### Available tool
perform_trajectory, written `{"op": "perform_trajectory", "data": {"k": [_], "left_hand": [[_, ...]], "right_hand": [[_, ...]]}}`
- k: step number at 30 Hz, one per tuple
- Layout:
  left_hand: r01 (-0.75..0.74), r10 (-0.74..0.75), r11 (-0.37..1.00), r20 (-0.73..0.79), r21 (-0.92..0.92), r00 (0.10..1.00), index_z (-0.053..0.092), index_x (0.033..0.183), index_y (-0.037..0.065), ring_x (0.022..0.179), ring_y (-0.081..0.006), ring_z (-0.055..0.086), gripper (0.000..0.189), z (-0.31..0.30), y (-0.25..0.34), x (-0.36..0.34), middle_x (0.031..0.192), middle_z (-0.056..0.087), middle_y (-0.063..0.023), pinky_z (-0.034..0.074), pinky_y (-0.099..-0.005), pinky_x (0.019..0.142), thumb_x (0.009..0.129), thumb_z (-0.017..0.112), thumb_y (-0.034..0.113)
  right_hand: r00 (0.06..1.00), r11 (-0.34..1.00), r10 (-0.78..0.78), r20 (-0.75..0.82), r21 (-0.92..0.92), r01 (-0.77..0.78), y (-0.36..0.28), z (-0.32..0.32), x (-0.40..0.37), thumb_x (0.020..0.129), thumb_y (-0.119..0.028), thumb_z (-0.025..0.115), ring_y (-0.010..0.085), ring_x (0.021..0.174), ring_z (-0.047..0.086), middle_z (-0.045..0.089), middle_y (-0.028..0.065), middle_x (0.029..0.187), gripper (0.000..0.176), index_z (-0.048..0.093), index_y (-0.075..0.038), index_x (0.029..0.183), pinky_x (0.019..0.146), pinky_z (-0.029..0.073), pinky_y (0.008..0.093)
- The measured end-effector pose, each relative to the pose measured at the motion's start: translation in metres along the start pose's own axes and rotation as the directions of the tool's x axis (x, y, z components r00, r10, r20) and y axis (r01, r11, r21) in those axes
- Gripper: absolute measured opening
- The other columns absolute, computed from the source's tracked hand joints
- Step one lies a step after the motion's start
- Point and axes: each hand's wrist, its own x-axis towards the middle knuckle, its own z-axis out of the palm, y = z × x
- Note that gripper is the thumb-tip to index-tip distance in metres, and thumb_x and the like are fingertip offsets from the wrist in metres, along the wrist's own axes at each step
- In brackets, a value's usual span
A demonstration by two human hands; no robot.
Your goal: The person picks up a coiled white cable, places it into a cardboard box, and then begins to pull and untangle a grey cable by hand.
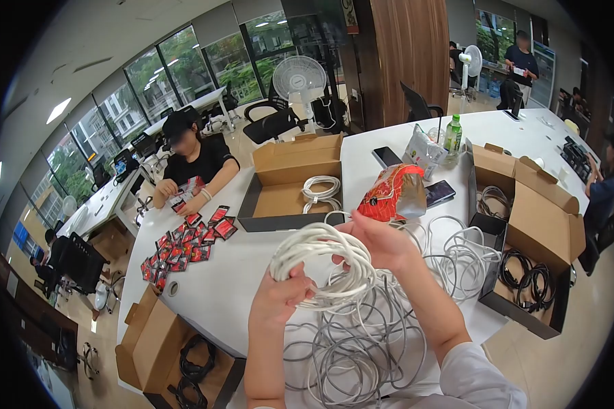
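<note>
a: where's the coil (324,262) now?
b: we hold it up over the table (232,286), dead centre. our left hand (280,296) is closed round the loops at 8 o'clock, fingers curled tight. our right hand (383,244) has them at 2 o'clock, fingers bent over the strands
a: how will it handle for us?
b: light, we'd say, soft and springy, with a smooth, round white jacket that's a bit slippery. the loops would likely fan apart unless we grip across the whole bunch. grey and white cables (361,347) lie in loose tangled rings at 6 o'clock, and the cardboard box (297,163) at 12 holds a small white bundle (320,191)
</note>
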Motion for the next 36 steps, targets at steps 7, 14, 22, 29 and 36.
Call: {"op": "perform_trajectory", "data": {"k": [7,14,22,29,36], "left_hand": [[0.073,-0.073,0.997,0.044,0.013,0.996,0.045,0.073,0.01,0.042,-0.0064,0.031,0.021,0.01,-0.005,0.001,0.055,0.039,0.0036,0.041,-0.028,0.054,0.071,0.06,-0.003],[0.06,-0.06,0.998,-0.003,0.035,0.998,0.048,0.083,0.011,0.04,-0.0058,0.026,0.019,0.015,-0.015,0.008,0.053,0.035,0.0065,0.039,-0.029,0.056,0.073,0.058,-0.001],[0.208,-0.199,0.972,0.085,-0.109,0.976,0.047,0.081,0.013,0.04,-0.0056,0.024,0.016,0.013,-0.028,0.017,0.049,0.031,0.0074,0.039,-0.0286,0.056,0.078,0.059,0.002],[0.307,-0.277,0.944,0.213,-0.119,0.937,0.047,0.083,0.013,0.04,-0.0053,0.024,0.015,0.017,-0.036,0.02,0.048,0.029,0.0074,0.035,-0.0263,0.053,0.081,0.057,0.003],[0.371,-0.346,0.927,0.259,-0.052,0.902,0.048,0.086,0.011,0.041,-0.0046,0.031,0.013,0.017,-0.049,0.025,0.05,0.032,0.0082,0.04,-0.0265,0.055,0.083,0.059,0.005]], "right_hand": [[0.936,0.998,-0.03,-0.35,0.036,0.045,0.016,0.006,0.006,0.094,-0.014,0.058,0.0124,0.072,0.063,0.065,0.0042,0.09,0.013,0.059,-0.006,0.105,0.055,0.053,0.0262],[0.564,0.827,-0.548,-0.618,-0.296,0.478,0.007,-0.021,0.012,0.09,-0.003,0.058,0.009,0.061,0.056,0.06,0.0034,0.087,0.029,0.05,-0.005,0.118,0.052,0.047,0.0231],[0.319,0.529,-0.846,-0.427,-0.598,0.602,-0.005,-0.001,0.002,0.095,-0.005,0.053,0.0087,0.063,0.054,0.058,0.0011,0.092,0.033,0.051,0.0,0.128,0.058,0.044,0.0209],[0.471,0.512,-0.852,-0.229,-0.549,0.66,-0.004,-0.003,-0.001,0.095,-0.007,0.056,0.0099,0.081,0.062,0.065,0.0039,0.094,0.023,0.06,0.0,0.116,0.066,0.047,0.0227],[0.677,0.583,-0.731,-0.086,-0.594,0.554,-0.006,-0.002,-0.009,0.093,-0.005,0.058,0.0157,0.09,0.064,0.069,0.0089,0.096,0.016,0.065,0.0,0.107,0.08,0.049,0.0265]]}}
